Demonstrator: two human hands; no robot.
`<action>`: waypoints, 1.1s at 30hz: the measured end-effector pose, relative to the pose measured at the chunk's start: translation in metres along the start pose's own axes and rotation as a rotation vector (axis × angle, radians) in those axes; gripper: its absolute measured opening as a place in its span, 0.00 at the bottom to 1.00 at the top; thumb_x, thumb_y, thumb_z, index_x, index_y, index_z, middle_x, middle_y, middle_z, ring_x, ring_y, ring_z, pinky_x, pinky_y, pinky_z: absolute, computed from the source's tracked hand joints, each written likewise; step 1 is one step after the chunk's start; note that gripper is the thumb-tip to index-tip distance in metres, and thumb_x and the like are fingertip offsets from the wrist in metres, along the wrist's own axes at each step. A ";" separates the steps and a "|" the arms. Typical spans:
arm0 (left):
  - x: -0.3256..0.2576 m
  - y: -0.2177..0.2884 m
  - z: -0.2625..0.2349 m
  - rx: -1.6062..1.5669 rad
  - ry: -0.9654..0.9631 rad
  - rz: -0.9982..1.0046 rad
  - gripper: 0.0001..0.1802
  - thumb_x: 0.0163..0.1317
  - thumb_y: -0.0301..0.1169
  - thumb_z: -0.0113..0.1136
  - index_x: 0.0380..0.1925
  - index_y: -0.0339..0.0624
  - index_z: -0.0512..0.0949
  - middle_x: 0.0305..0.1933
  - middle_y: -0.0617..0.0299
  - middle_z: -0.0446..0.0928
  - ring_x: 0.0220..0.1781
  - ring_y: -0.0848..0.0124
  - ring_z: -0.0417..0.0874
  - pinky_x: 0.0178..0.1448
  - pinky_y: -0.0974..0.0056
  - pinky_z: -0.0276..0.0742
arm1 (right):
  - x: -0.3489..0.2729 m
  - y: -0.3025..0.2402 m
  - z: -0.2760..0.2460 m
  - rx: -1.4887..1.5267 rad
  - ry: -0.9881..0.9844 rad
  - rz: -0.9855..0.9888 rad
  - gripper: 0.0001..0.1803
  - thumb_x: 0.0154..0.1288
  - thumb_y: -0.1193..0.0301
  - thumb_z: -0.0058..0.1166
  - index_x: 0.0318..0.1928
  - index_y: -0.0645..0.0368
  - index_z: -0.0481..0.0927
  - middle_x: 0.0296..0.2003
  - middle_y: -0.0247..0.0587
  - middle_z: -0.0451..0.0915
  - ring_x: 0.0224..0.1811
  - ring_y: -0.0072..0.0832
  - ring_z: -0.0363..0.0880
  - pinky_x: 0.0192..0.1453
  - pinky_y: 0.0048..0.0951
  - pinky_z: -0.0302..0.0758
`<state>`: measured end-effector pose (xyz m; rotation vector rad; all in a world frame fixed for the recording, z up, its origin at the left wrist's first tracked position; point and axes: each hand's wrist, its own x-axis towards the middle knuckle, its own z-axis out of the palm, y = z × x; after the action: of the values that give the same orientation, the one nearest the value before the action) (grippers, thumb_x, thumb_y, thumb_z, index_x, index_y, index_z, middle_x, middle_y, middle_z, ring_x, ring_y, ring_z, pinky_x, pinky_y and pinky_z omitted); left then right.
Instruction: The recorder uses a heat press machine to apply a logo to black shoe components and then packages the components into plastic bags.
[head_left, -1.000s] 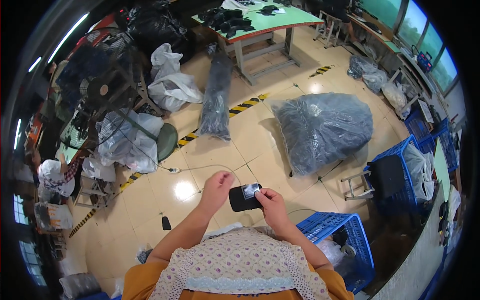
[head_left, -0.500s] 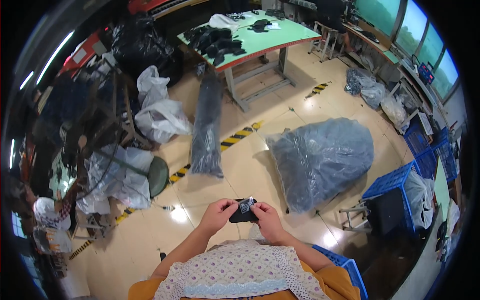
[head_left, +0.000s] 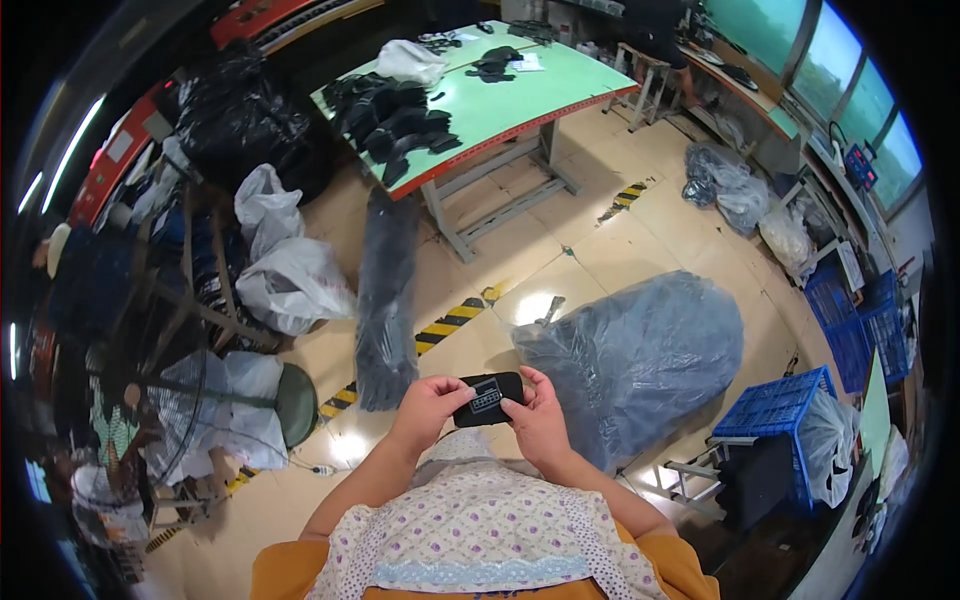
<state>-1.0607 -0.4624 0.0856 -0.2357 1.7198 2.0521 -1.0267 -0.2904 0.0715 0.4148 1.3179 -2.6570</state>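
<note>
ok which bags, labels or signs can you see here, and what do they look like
Small black flat piece: held in both hands, white rectangular label on top.
Big grey plastic sack: floor, right of the hands, bulging.
White plastic bags: floor, left.
Long dark plastic-wrapped bundle: beside the green table.

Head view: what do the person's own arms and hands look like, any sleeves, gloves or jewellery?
Both forearms are bare, with no sleeves reaching them. The left hand and right hand wear no gloves, and no rings or watch can be made out. A white cloth with small purple flowers and a pale blue lace band lies below, over orange fabric.
</note>
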 end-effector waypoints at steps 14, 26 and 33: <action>0.251 0.132 0.002 0.378 -0.437 -0.045 0.06 0.51 0.27 0.63 0.26 0.35 0.79 0.23 0.66 0.76 0.25 0.81 0.72 0.30 0.75 0.67 | 0.185 -0.081 0.031 0.201 0.224 0.022 0.11 0.69 0.74 0.32 0.48 0.61 0.66 0.45 0.45 0.73 0.42 0.34 0.78 0.44 0.39 0.80; 0.391 0.180 0.062 0.455 -0.665 -0.125 0.06 0.50 0.27 0.63 0.24 0.35 0.78 0.22 0.65 0.76 0.23 0.81 0.73 0.27 0.74 0.68 | 0.277 -0.139 0.005 0.231 0.354 -0.084 0.10 0.68 0.76 0.37 0.48 0.63 0.66 0.45 0.47 0.73 0.43 0.35 0.78 0.42 0.41 0.81; 0.485 0.209 0.113 0.576 -0.718 -0.131 0.06 0.50 0.27 0.63 0.24 0.35 0.78 0.22 0.65 0.76 0.23 0.81 0.73 0.27 0.74 0.69 | 0.359 -0.187 -0.038 0.286 0.364 -0.154 0.14 0.67 0.76 0.38 0.51 0.66 0.66 0.44 0.50 0.74 0.42 0.38 0.79 0.40 0.44 0.81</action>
<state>-1.5648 -0.2674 0.0973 0.4966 1.6547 1.2327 -1.4080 -0.1503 0.0803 0.9048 1.0848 -3.0169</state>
